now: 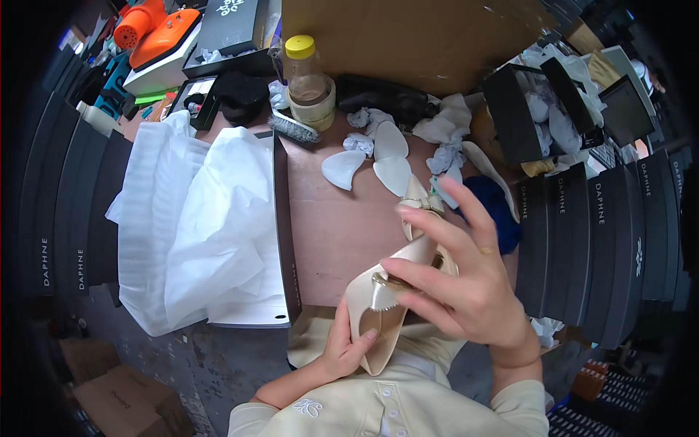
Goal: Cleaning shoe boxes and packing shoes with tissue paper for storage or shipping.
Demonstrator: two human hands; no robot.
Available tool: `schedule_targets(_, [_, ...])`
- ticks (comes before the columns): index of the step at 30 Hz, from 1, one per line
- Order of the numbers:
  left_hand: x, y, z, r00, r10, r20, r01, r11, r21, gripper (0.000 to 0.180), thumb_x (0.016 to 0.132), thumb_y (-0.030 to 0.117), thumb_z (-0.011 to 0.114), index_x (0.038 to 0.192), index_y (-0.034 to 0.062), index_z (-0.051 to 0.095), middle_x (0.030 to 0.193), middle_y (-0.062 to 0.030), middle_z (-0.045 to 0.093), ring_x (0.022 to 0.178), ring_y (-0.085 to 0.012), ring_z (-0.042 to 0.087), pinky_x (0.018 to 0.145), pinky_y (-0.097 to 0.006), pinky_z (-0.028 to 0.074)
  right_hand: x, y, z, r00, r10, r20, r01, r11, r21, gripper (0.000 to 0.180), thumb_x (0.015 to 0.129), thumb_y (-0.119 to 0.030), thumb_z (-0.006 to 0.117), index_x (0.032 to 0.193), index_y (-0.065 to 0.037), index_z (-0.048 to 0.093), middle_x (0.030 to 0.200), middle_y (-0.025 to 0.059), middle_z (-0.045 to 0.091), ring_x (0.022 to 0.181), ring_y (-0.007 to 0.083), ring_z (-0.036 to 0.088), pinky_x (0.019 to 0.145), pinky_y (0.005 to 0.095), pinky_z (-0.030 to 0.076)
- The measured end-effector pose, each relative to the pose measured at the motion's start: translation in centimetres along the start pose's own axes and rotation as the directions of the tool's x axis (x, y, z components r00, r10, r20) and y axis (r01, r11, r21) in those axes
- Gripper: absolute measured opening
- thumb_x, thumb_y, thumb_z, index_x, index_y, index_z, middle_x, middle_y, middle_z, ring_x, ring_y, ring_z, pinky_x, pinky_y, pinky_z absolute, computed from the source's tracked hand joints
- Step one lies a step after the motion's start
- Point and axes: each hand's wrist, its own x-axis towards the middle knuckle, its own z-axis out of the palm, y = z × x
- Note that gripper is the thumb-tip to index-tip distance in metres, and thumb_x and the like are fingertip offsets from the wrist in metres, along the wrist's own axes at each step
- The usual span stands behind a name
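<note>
My left hand [348, 346] is wrapped round the lower end of a cream shoe [364, 295], its thumb against the inner side, in front of my chest. My right hand [466, 284] has thumb and forefinger at the shoe's strap, beside a gold-coloured buckle [380, 280], with its other fingers spread above. A line of small beads or stones edges the strap. Behind my right fingers a second cream shoe [413, 195] with gold-coloured trim lies on the table, partly hidden. White petal-shaped pads [392, 175] lie just beyond it.
Left stands an open box [286, 233] with white tissue paper [218, 226]. Dark shoe boxes [557, 247] line both sides. At the back are a grey-bristled brush [295, 128], a yellow-capped bottle [306, 76], crumpled paper [444, 120] and a cardboard sheet [408, 44]. Blue cloth [495, 215] lies right.
</note>
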Motion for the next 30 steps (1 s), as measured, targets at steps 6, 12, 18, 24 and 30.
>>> schedule_targets(6, [-0.1,0.7,-0.8,0.998,0.058,0.003,-0.056,0.950,0.307,0.074,0.081,0.005,0.053,0.141,-0.0053,0.013,0.129,-0.0229,0.045,0.116,-0.0284,0.049,0.098,-0.034,0.037,1.2,0.5,0.5,0.977,-0.050,0.206,0.019,0.988,0.151,0.013,0.070,-0.016,0.072,0.079,-0.009,0.067,0.104,0.0045,0.060,0.118,0.0306,0.045,0.098,0.0462,0.033])
schedule_targets(12, [-0.2,0.0,-1.0,0.960,0.280,-0.032,-0.222,0.821,0.525,0.074,0.076,0.002,0.053,0.139,-0.0078,0.018,0.113,-0.0254,0.056,0.096,-0.0323,0.062,0.083,-0.034,0.048,0.7,1.6,2.0,0.931,0.187,0.313,-0.338,0.765,0.548,0.013,0.073,-0.008,0.067,0.083,-0.003,0.061,0.090,0.0071,0.062,0.097,0.0228,0.058,0.086,0.0336,0.044])
schedule_targets(18, [-0.7,-1.0,-1.5,0.968,0.251,0.024,-0.223,0.811,0.541,0.069,0.074,0.001,0.054,0.137,-0.0085,0.027,0.110,-0.0262,0.057,0.094,-0.0336,0.062,0.082,-0.035,0.048,-0.9,2.5,3.1,0.767,0.170,0.619,-0.642,0.214,0.736,0.023,0.079,0.000,0.058,0.102,0.000,0.059,0.095,0.0080,0.063,0.086,0.0125,0.062,0.078,0.0248,0.049])
schedule_targets(24, [-0.7,-1.8,-2.0,0.987,-0.145,0.071,0.146,0.989,-0.009,0.069,0.075,0.002,0.051,0.139,-0.0050,0.026,0.133,-0.0170,0.044,0.122,-0.0237,0.045,0.102,-0.032,0.032,-3.3,4.6,1.9,0.850,0.272,0.452,-0.470,0.001,0.883,0.052,0.081,-0.008,0.063,0.129,0.002,0.043,0.118,0.0126,0.055,0.109,0.0216,0.057,0.091,0.0328,0.047])
schedule_targets(30, [0.6,-1.5,-2.0,0.936,-0.302,0.182,0.348,0.874,-0.339,0.073,0.074,0.003,0.048,0.142,-0.0041,0.022,0.137,-0.0135,0.040,0.126,-0.0198,0.039,0.105,-0.031,0.028,-6.9,4.3,2.4,0.859,0.336,0.386,-0.435,0.080,0.897,0.062,0.076,-0.002,0.072,0.131,0.001,0.043,0.121,0.0116,0.055,0.111,0.0190,0.054,0.096,0.0332,0.045])
